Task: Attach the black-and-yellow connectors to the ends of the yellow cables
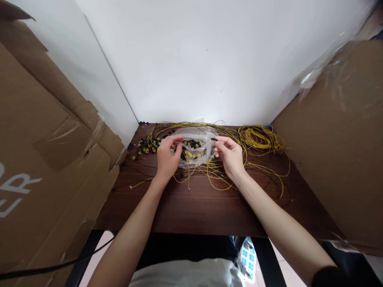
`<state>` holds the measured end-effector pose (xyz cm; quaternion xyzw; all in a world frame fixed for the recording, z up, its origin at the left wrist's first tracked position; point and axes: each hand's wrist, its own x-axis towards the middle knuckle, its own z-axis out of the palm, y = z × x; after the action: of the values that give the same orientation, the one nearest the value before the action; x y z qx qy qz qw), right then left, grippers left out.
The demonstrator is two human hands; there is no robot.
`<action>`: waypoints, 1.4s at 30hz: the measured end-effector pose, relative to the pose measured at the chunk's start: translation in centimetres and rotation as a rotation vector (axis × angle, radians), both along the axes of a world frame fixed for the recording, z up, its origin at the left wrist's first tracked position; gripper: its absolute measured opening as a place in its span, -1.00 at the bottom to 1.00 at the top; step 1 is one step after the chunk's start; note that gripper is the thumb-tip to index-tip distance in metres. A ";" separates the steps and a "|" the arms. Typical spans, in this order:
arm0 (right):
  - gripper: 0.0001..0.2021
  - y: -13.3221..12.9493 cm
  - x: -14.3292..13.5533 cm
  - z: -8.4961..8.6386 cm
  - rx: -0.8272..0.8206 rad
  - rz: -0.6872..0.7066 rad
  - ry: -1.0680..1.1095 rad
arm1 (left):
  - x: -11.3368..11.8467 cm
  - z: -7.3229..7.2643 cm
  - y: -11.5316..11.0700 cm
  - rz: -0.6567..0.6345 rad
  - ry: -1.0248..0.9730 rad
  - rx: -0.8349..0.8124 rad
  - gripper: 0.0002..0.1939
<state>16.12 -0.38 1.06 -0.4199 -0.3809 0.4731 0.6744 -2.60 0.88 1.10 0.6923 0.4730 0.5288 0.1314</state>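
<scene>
My left hand (168, 156) is at the left side of a clear plastic bag (197, 163), thumb and forefinger brought together on a thin yellow wire that loops down below the hand. Across from it, my right hand (231, 154) pinches a small black connector (213, 139) by the fingertips, at the bag's right side. Small black and yellow parts (193, 144) lie in the bag between the two hands. Loose yellow wires (220, 187) curl over the tabletop under and around my right hand.
A bundle of black-ended yellow wires (148, 146) lies left on the brown table (191, 217). A coil of yellow wire (259, 137) rests at the back right. Cardboard boxes (54, 143) (338, 131) flank the table, and a white wall (197, 63) stands behind.
</scene>
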 end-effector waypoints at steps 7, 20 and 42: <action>-0.83 0.5 1.0 0.5 -0.149 -0.105 0.318 | 0.2 0.0 0.1 -0.110 -0.224 -0.180 -0.84; -0.81 0.9 3.1 1.7 -0.245 -0.158 0.670 | 0.0 1.0 -0.3 -0.269 -0.447 -0.247 -0.88; -0.83 0.5 2.3 1.1 -0.199 -0.079 0.334 | -1.9 -0.3 1.1 0.239 -0.126 -0.228 -0.70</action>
<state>18.42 0.13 2.12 -0.4147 -0.1985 0.5446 0.7014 -4.46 1.95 0.81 0.5771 0.5998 0.5260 0.1747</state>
